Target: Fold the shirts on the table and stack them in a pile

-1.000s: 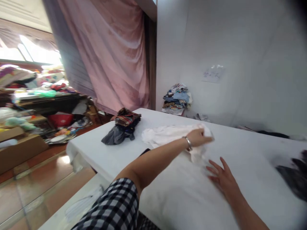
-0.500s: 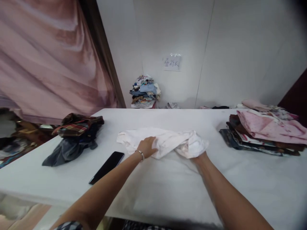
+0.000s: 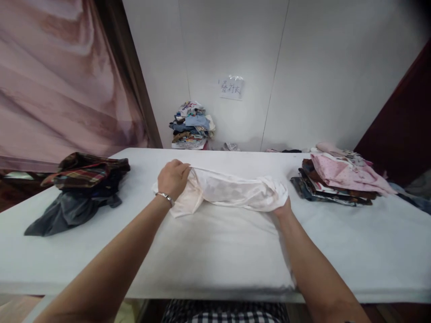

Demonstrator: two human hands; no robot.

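Note:
A white garment, thin and partly see-through, stretches crumpled across the middle of the white table. My left hand, with a bracelet on its wrist, is closed on the upper edge near the cloth's left end. A loose corner hangs below that hand. My right hand is at the right end, where the bunched cloth covers most of its fingers. The fabric is drawn out between both hands, and its right end looks raised off the tabletop.
Dark and plaid clothes lie heaped on the left of the table. Folded clothes with a pink piece on top are stacked on the right. Beyond the far edge stands another clothes pile, below a handwritten paper sign.
My left hand has gone from lying flat on the garment to gripping its upper edge, further left and raised. The cloth is more stretched out. The black phone is no longer visible.

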